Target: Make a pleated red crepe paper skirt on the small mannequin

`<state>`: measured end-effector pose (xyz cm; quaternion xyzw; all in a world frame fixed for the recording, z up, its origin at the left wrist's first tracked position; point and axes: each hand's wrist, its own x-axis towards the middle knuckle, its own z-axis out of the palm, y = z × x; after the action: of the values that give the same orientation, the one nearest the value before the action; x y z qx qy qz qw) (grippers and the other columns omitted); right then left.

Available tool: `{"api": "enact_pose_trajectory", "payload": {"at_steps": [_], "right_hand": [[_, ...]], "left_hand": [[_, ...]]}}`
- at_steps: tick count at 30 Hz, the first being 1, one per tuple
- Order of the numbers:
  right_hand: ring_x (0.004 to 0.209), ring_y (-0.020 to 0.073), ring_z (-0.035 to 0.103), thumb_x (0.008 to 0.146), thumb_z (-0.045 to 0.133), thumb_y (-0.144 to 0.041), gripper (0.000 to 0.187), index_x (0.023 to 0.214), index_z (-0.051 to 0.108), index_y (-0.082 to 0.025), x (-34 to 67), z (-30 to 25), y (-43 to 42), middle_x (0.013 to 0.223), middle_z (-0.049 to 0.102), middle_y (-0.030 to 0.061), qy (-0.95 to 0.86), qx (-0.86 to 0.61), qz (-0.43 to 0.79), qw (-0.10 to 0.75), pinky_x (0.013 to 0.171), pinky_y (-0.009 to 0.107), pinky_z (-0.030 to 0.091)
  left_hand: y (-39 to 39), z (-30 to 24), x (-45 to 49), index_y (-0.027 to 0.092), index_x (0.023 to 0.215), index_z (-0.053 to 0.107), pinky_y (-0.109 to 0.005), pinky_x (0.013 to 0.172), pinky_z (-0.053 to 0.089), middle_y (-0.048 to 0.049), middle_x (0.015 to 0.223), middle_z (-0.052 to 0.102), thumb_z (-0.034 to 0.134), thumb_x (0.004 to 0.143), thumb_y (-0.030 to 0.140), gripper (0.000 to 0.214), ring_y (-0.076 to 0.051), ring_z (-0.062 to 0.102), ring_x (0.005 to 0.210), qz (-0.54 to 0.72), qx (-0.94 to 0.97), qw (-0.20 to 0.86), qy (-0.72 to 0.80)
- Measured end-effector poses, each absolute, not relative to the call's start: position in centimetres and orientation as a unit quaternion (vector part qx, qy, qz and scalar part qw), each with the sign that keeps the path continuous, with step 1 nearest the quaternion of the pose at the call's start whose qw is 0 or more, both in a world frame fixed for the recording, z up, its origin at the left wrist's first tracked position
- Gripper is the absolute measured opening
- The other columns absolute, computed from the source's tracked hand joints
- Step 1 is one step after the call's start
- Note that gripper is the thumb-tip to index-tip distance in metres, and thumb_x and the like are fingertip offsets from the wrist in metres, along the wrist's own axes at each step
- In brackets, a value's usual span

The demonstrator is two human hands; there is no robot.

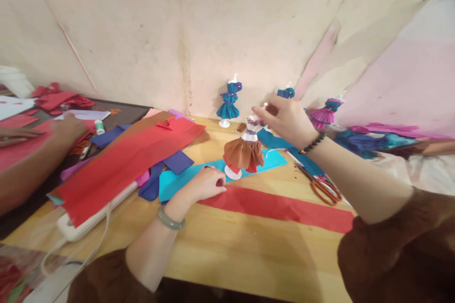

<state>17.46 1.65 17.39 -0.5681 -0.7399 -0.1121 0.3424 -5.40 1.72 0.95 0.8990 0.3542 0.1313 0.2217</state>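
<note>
A small mannequin (245, 151) on a white base wears a brown and red pleated paper skirt; it stands on a blue paper strip (177, 181). My left hand (207, 183) rests with curled fingers beside the base, on the end of a long red paper strip (284, 208). My right hand (286, 120) is raised by the mannequin's top, fingers pinched on something small I cannot make out.
Orange-handled scissors (322, 187) lie to the right. Red, brown and purple paper sheets (131, 158) cover a white power strip (92, 218). Three dressed mannequins (228, 102) stand by the wall. Another person's arm (31, 151) rests at left near a glue stick (100, 127).
</note>
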Motion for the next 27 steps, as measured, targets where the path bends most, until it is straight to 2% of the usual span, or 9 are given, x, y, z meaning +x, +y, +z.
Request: {"api": "enact_pose_trajectory", "payload": {"at_steps": [2, 6, 10, 13, 15, 19, 21, 24, 27], "right_hand": [[0.056, 0.0137, 0.049, 0.088, 0.059, -0.044, 0.035, 0.063, 0.045, -0.022, 17.4, 17.1, 1.9, 0.059, 0.055, -0.0002, -0.735, -0.576, -0.109, 0.34, 0.056, 0.028, 0.033], [0.055, 0.0134, 0.048, 0.088, 0.06, -0.045, 0.038, 0.062, 0.044, -0.022, 17.1, 16.8, 2.0, 0.058, 0.055, -0.0005, -0.729, -0.585, -0.098, 0.342, 0.056, 0.027, 0.032], [0.055, 0.0131, 0.046, 0.089, 0.057, -0.047, 0.04, 0.061, 0.042, -0.023, 16.6, 16.6, 2.1, 0.058, 0.053, -0.0008, -0.732, -0.582, -0.092, 0.341, 0.054, 0.027, 0.028], [0.054, 0.0128, 0.043, 0.089, 0.056, -0.045, 0.04, 0.059, 0.04, -0.023, 16.1, 16.6, 2.3, 0.058, 0.051, -0.0009, -0.726, -0.587, -0.098, 0.344, 0.054, 0.027, 0.026], [0.053, 0.0123, 0.04, 0.089, 0.056, -0.044, 0.041, 0.058, 0.038, -0.023, 16.0, 16.7, 2.4, 0.057, 0.049, -0.0012, -0.722, -0.59, -0.102, 0.347, 0.054, 0.028, 0.025], [0.053, 0.0126, 0.038, 0.089, 0.054, -0.044, 0.042, 0.057, 0.036, -0.023, 16.1, 16.6, 2.7, 0.055, 0.045, -0.0017, -0.725, -0.583, -0.108, 0.351, 0.054, 0.028, 0.025], [0.053, 0.0131, 0.038, 0.089, 0.054, -0.045, 0.042, 0.057, 0.036, -0.024, 16.3, 16.6, 2.9, 0.055, 0.044, -0.0017, -0.718, -0.591, -0.109, 0.351, 0.054, 0.029, 0.025], [0.053, 0.0137, 0.039, 0.089, 0.054, -0.046, 0.043, 0.057, 0.035, -0.024, 16.6, 16.9, 3.2, 0.054, 0.045, -0.0013, -0.707, -0.607, -0.108, 0.347, 0.054, 0.03, 0.025], [0.053, 0.0147, 0.042, 0.09, 0.053, -0.046, 0.043, 0.057, 0.035, -0.025, 16.6, 17.8, 3.3, 0.053, 0.045, -0.0009, -0.71, -0.602, -0.114, 0.347, 0.054, 0.03, 0.027]], "left_hand": [[1.3, 1.3, -5.5, 0.023, 0.076, 0.067, -0.027, 0.071, 0.042, 0.0021, 0.075, 0.068, 0.066, 0.078, 0.025, 0.004, -0.016, 0.061, 0.074, 0.134, 0.895, 0.269, 0.33], [0.7, 1.6, -5.4, 0.023, 0.084, 0.069, -0.026, 0.065, 0.041, 0.0029, 0.076, 0.069, 0.063, 0.077, 0.028, 0.01, -0.015, 0.06, 0.07, 0.146, 0.874, 0.348, 0.307], [0.6, 1.7, -5.0, 0.022, 0.078, 0.071, -0.026, 0.062, 0.041, 0.0021, 0.071, 0.067, 0.066, 0.08, 0.043, 0.022, -0.015, 0.058, 0.067, 0.165, 0.854, 0.369, 0.327], [0.9, 1.2, -4.5, 0.02, 0.079, 0.072, -0.026, 0.061, 0.042, 0.0005, 0.073, 0.069, 0.062, 0.083, 0.052, 0.034, -0.016, 0.059, 0.067, 0.207, 0.81, 0.403, 0.373], [1.3, 0.6, -4.2, 0.019, 0.081, 0.072, -0.026, 0.061, 0.044, -0.0011, 0.076, 0.071, 0.064, 0.081, 0.053, 0.035, -0.017, 0.062, 0.069, 0.233, 0.761, 0.453, 0.403], [1.8, -0.4, -3.8, 0.015, 0.081, 0.07, -0.026, 0.06, 0.049, -0.0028, 0.074, 0.07, 0.078, 0.071, 0.043, 0.031, -0.015, 0.062, 0.066, 0.278, 0.624, 0.585, 0.437], [1.8, -0.5, -3.6, 0.014, 0.089, 0.07, -0.028, 0.065, 0.053, -0.0055, 0.083, 0.073, 0.076, 0.076, 0.041, 0.031, -0.013, 0.064, 0.067, 0.289, 0.582, 0.628, 0.429], [1.7, -0.6, -3.2, 0.014, 0.099, 0.068, -0.034, 0.084, 0.056, -0.0116, 0.103, 0.074, 0.073, 0.082, 0.035, 0.028, -0.016, 0.07, 0.086, 0.312, 0.493, 0.725, 0.366], [1.6, -0.7, -3.0, 0.013, 0.103, 0.067, -0.038, 0.094, 0.053, -0.0137, 0.106, 0.074, 0.072, 0.083, 0.026, 0.024, -0.021, 0.071, 0.098, 0.333, 0.357, 0.824, 0.287]]}}
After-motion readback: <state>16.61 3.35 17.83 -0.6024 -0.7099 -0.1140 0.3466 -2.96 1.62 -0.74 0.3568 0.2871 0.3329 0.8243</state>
